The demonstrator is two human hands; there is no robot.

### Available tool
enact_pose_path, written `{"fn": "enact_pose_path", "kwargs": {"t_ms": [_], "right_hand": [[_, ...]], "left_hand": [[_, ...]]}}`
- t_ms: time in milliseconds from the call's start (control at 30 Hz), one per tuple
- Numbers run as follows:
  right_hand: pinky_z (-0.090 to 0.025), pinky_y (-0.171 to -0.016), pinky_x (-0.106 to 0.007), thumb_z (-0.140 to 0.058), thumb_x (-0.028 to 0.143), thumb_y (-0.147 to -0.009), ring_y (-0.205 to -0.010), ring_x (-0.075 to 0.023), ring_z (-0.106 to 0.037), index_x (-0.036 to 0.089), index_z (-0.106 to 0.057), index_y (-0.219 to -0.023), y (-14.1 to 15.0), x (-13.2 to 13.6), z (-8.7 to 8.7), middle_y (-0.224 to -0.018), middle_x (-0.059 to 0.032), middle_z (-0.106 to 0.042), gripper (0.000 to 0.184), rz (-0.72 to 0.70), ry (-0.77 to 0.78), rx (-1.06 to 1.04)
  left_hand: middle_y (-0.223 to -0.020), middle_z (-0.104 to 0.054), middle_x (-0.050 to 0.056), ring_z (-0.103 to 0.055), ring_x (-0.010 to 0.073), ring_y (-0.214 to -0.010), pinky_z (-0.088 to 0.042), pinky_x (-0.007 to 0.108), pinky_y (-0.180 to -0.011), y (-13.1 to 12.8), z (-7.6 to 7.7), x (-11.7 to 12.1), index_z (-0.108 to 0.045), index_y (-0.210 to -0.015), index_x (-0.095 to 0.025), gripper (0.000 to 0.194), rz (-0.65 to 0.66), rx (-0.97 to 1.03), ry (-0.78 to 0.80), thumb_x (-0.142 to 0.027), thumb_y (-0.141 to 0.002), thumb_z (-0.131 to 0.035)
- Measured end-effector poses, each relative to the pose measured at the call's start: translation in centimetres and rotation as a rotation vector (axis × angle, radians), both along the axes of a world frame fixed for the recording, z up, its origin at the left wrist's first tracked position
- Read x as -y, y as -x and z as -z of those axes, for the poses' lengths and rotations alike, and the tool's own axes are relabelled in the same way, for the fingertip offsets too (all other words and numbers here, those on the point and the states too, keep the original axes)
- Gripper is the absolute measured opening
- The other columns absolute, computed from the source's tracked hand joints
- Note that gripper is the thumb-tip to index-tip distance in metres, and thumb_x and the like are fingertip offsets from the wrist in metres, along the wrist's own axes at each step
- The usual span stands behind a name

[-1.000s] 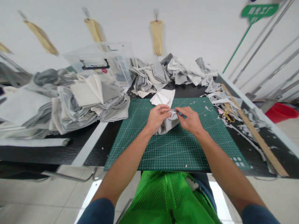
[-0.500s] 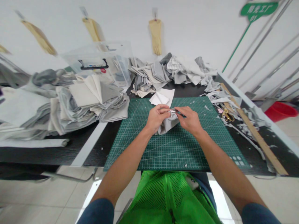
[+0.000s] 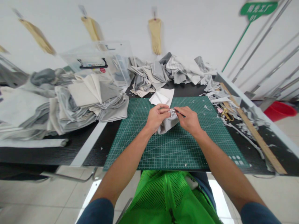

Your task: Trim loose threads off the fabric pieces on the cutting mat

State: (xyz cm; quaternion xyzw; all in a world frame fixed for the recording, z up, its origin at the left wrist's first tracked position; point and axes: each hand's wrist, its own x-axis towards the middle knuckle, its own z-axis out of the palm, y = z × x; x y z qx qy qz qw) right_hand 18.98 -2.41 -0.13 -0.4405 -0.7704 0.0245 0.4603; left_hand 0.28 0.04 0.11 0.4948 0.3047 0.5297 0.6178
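Observation:
My left hand (image 3: 158,117) pinches a light grey piece of cloth (image 3: 168,124), which hangs bunched beneath the fingers over the green cutting mat (image 3: 177,149). Opposite it, my right hand (image 3: 188,119) is closed on small metal snips (image 3: 181,114), whose tip meets the cloth's upper edge at my left fingertips. The blades are too small to make out clearly. Just beyond my hands, folded white cloth (image 3: 161,97) lies across the mat's far edge.
Grey and beige cloth piles (image 3: 109,105) fill the left, before a clear plastic box (image 3: 93,59). More cloth (image 3: 154,74) lies at the back. On the right are gold-handled scissors (image 3: 227,115), scraps (image 3: 253,119) and a wooden ruler (image 3: 259,137). A red bucket (image 3: 280,110) stands beyond the table.
The snips have turned slightly in my right fingers and less of their handle shows. Both hands stay at nearly the same place on the cloth.

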Motion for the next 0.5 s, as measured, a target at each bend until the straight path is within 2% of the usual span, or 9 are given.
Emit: {"fn": "enact_pose_path", "kwargs": {"t_ms": [367, 500], "right_hand": [[-0.055, -0.091, -0.042, -0.051, 0.03, -0.101, -0.096, -0.0242, -0.069, 0.025, -0.076, -0.114, 0.03, 0.11, 0.05, -0.106, -0.0082, -0.078, 0.029, -0.003, 0.046, -0.007], [-0.056, -0.09, -0.041, -0.054, 0.035, -0.099, -0.097, -0.0246, -0.07, 0.025, -0.076, -0.112, -0.07, 0.01, 0.13, -0.107, -0.0082, -0.078, 0.027, 0.026, 0.085, -0.096]], "left_hand": [[-0.094, -0.079, 0.006, -0.073, 0.0162, -0.076, -0.057, 0.031, -0.077, -0.03, -0.05, 0.04, -0.065, -0.103, -0.018, 0.048, 0.007, -0.012, 0.002, -0.022, -0.062, -0.088], [-0.094, -0.079, 0.006, -0.073, 0.0168, -0.076, -0.057, 0.031, -0.076, -0.03, -0.13, 0.06, -0.065, -0.104, -0.018, 0.048, -0.005, -0.014, 0.018, -0.022, -0.062, -0.088]]}}
